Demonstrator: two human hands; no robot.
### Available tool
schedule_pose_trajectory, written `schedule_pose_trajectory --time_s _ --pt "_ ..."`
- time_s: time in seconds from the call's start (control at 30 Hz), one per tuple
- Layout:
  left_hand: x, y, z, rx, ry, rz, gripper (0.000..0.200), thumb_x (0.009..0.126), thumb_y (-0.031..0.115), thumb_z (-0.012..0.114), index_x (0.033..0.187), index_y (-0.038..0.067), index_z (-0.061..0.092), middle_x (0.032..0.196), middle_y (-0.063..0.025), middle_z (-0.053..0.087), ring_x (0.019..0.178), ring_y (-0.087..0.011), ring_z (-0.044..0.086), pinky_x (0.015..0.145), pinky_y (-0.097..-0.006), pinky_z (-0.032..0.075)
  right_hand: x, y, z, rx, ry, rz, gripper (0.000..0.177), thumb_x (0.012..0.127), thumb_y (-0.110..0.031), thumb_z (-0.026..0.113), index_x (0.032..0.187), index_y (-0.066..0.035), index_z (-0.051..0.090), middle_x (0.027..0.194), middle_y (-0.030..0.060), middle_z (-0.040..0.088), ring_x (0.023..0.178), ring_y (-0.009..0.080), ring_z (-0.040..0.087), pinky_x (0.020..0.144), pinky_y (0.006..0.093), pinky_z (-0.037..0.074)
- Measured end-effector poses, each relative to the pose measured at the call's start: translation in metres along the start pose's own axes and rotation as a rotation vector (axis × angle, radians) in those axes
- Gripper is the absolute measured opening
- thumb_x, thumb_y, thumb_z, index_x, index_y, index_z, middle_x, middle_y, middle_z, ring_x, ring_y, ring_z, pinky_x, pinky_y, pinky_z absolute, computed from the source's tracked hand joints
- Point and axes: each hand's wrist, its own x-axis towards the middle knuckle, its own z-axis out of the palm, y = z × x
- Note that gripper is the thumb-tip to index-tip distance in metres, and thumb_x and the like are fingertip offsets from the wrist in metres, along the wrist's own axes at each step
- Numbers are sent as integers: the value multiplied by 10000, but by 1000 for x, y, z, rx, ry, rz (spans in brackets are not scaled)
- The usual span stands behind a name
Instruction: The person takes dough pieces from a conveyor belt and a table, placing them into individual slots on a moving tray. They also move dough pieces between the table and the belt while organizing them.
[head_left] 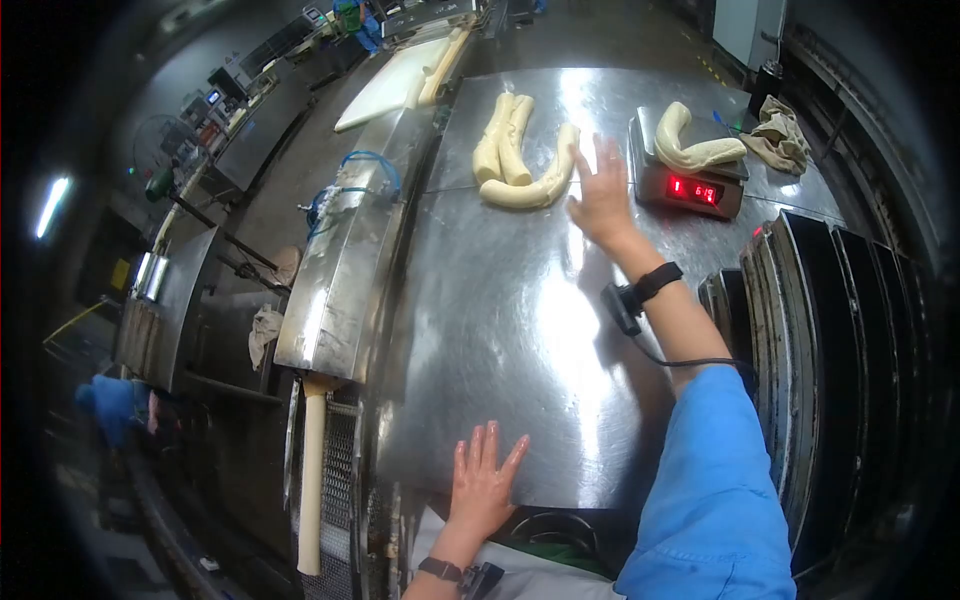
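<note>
My right hand [605, 205] reaches far across the steel table [480, 340], fingers stretched and apart. Its fingertips are right beside the upper end of a curved dough rope [540, 188]. Two more dough pieces lie close together behind that rope, a left one [490, 140] and a right one [514, 145]. To the right of my hand, a bent dough piece [690, 150] rests on a digital scale [650, 185] with red lit digits. My left hand [485, 485] is spread open over the table's near edge, with nothing in it.
Stacked dark metal trays [800, 350] stand along the right. On the left runs a steel machine housing [340, 270], with a long dough strand [313, 480] on a mesh conveyor below it. A crumpled cloth [778, 135] lies behind the scale. A person [357, 22] stands far back.
</note>
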Motion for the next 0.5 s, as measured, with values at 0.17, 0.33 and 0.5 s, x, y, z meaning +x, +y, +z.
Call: schedule_pose_trajectory --time_s 0.17,0.33,0.5 --pt "-1 -1 -1 -58 20 -15 952 688 47 684 1508 293 267 1550 -222 211 1441 -398 195 1152 -552 167 12 92 -7 -558 103 259 690 757 -170 624 1416 -114 427 1484 222 340 1441 406 186 1110 650 179" --pt "-9 -9 -6 -51 37 47 926 677 24 680 1495 248 308 1528 -235 251 1422 -396 242 1145 -533 204 19 111 -49 -563 -180 356 217 757 -234 667 887 -62 689 879 164 692 860 358 667 766 485 510" --pt "-38 -27 17 -47 248 43 905 694 55 702 1490 246 318 1549 -227 221 1449 -369 200 1152 -528 201 37 119 67 61 -406 43 699 828 -242 682 1419 -10 390 1387 256 472 1296 385 441 1067 406 366"
